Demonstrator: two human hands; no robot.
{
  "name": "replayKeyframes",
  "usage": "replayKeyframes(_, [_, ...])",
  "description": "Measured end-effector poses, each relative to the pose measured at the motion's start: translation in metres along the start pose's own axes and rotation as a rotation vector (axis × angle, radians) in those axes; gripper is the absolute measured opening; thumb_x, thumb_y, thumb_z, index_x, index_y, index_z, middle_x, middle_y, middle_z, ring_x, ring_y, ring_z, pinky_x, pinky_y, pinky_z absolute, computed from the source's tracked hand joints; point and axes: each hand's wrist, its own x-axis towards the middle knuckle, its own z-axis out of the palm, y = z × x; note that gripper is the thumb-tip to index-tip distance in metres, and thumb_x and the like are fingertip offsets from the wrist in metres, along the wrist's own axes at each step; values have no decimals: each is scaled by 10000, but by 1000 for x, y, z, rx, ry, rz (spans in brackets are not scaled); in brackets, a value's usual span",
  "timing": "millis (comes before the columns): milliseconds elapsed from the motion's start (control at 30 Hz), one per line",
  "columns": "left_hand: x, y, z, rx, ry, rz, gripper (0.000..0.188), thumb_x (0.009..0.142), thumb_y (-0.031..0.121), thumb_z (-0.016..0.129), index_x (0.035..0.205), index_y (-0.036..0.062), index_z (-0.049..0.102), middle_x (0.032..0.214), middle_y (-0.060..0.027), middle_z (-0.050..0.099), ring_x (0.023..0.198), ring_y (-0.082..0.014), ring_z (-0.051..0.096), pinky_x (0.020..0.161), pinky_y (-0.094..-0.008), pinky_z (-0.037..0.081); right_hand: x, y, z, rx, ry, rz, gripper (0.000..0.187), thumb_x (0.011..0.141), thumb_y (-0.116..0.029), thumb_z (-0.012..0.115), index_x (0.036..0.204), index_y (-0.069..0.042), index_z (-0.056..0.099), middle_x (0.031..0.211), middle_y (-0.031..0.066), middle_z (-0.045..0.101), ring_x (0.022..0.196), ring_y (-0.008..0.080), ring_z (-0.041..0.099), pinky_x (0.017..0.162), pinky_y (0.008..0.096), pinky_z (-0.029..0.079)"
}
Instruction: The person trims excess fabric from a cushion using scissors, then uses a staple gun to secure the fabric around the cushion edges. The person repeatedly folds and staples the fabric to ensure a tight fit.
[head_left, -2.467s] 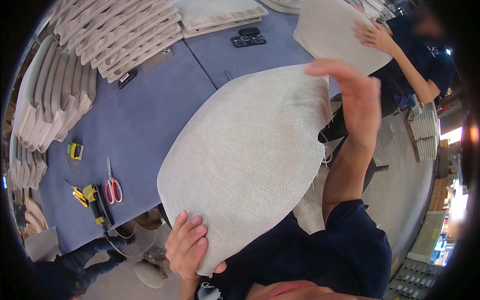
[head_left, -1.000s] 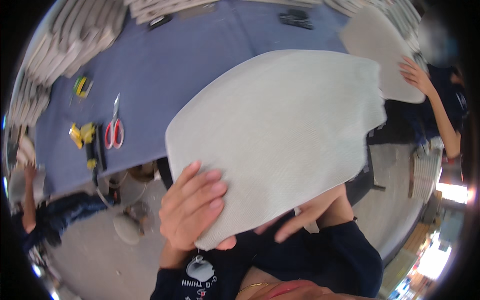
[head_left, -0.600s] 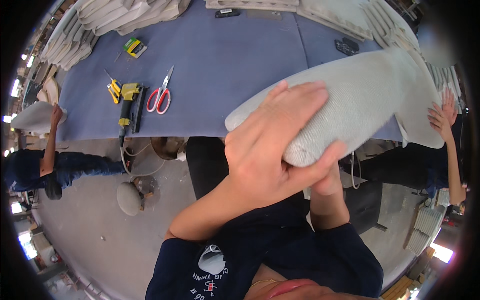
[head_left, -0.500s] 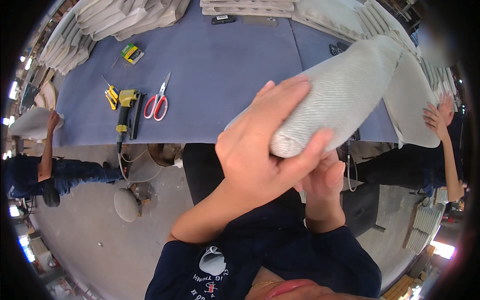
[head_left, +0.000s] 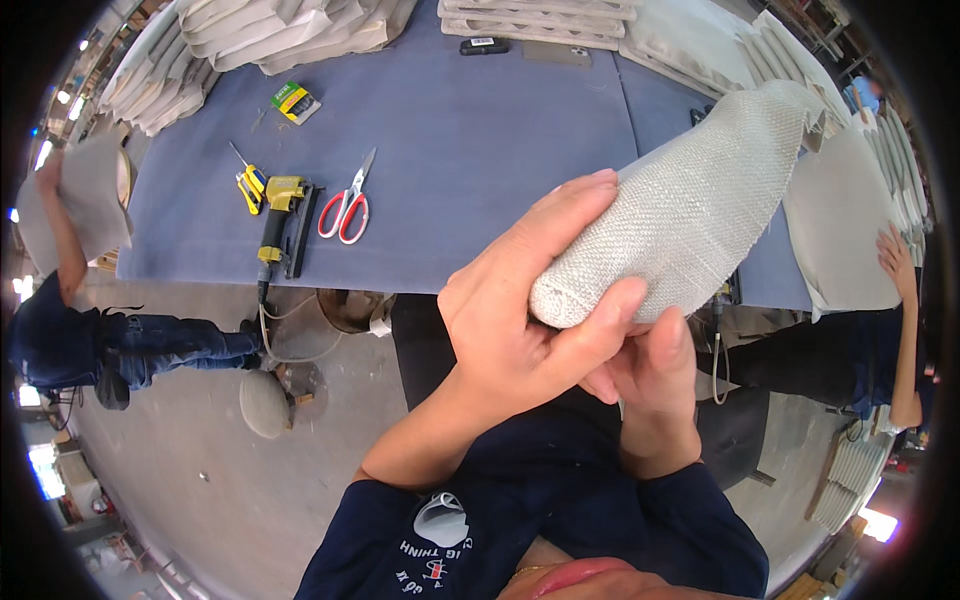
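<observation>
Woven roll [head_left: 690, 220] within left hand [head_left: 520, 320]

In the middle of the frame, the left hand [head_left: 520, 320] and right hand [head_left: 650, 375] hold a rolled grey cloth [head_left: 690, 210] above the blue bench [head_left: 480, 150]. Red scissors [head_left: 346, 205] lie at upper left.

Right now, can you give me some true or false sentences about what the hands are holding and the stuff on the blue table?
1. Both hands grip a rolled-up grey woven piece. True.
2. The left hand wraps over the roll's near end. True.
3. The red-handled scissors lie on the floor. False: they lie on the blue table.
4. The yellow staple gun is in the right hand. False: it rests on the table beside the scissors.
</observation>
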Motion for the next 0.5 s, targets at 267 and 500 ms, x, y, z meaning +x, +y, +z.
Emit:
replayKeyframes(267, [-1, -5, -3, 16, -49, 79, 587, 970, 246, 752, 1326, -198, 607, 1290, -385, 684, 1216, -404, 709, 1049, -440, 556, -5, -15, 9, -28, 148, 32, 692, 977, -624, 710, 1231, 13, 617, 826, 68, 639, 571, 106, 522, 456, 250, 342])
replayKeyframes(500, [3, -10, 0, 18, 29, 131, 568, 831, 185, 859, 1264, -136, 679, 1197, -320, 744, 1120, -406, 763, 957, -419, 616, -6, -20, 6, -74, 156, -11, 587, 982, -526, 684, 1199, 16, 620, 801, 59, 634, 568, 103, 523, 462, 252, 347])
